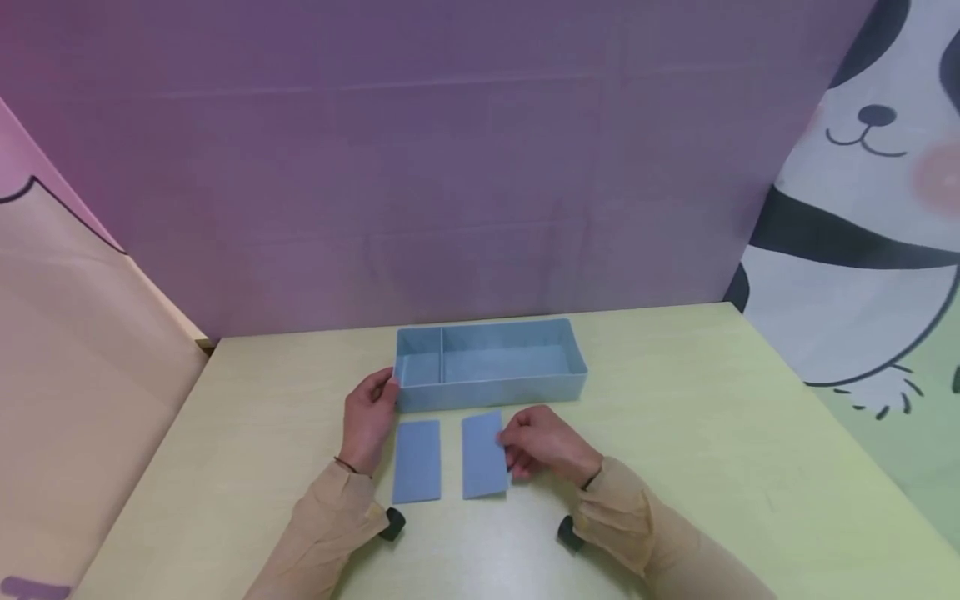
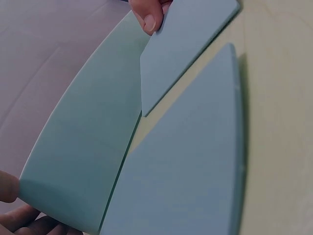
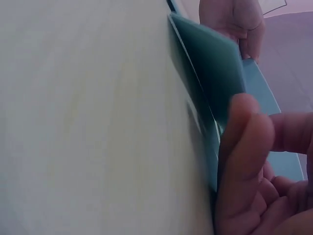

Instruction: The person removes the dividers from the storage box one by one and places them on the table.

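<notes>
A light blue rectangular box (image 1: 491,393) with one divider making two compartments lies toward the table's back. My left hand (image 1: 369,421) holds its front left corner; the thumb and curled fingers show at that end in the left wrist view. In front of the box are two thin blue rectangular panels. The left panel (image 1: 417,462) lies flat near my left hand. My right hand (image 1: 547,442) pinches the right edge of the right panel (image 1: 483,457). That panel tilts, its right side raised off the table, as the right wrist view (image 3: 210,63) also shows.
The pale wood table (image 1: 675,400) runs back to a purple backdrop (image 1: 480,167). A panda-printed cloth (image 1: 862,250) hangs at the right, a beige and pink one (image 1: 82,375) at the left. Black wrist devices (image 1: 570,533) sit under both sleeves.
</notes>
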`<state>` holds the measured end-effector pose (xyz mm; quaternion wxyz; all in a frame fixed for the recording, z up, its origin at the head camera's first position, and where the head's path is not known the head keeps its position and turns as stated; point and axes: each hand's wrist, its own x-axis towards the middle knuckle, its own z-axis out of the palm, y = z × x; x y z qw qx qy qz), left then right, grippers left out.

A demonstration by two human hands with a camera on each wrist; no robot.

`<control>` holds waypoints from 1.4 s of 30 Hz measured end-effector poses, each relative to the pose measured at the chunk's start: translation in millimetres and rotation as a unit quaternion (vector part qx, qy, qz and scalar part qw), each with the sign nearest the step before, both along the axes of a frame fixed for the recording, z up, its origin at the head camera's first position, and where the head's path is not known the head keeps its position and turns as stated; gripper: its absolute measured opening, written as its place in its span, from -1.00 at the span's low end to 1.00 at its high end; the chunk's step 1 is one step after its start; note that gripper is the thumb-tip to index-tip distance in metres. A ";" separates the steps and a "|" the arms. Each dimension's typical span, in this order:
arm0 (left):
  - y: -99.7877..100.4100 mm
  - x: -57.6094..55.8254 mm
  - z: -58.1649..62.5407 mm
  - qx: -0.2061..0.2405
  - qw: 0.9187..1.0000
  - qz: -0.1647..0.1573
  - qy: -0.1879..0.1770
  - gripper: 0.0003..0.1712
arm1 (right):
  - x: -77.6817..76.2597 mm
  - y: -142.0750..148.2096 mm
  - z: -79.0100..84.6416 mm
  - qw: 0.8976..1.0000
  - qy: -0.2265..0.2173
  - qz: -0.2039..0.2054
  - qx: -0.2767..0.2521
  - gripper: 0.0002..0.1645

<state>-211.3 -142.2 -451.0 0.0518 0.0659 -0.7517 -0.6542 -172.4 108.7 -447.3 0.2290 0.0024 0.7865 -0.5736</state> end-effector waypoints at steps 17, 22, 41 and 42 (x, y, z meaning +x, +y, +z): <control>-0.4 0.3 0.3 0.002 1.000 0.001 -0.004 -0.60 | -3.1 0.1 3.0 0.999 -0.008 0.030 0.030 -0.82; -0.1 0.0 -0.4 0.002 1.000 0.004 -0.003 -0.61 | -4.5 0.4 1.6 0.999 -0.008 0.031 0.030 -0.83; 0.2 -0.9 -2.6 0.003 1.000 0.002 0.003 -0.61 | -4.7 1.4 1.6 0.999 -0.007 0.037 0.022 -0.84; 0.0 -1.0 -2.6 0.002 1.000 0.003 0.003 -0.61 | -4.8 1.3 1.8 0.999 -0.008 0.038 0.021 -0.84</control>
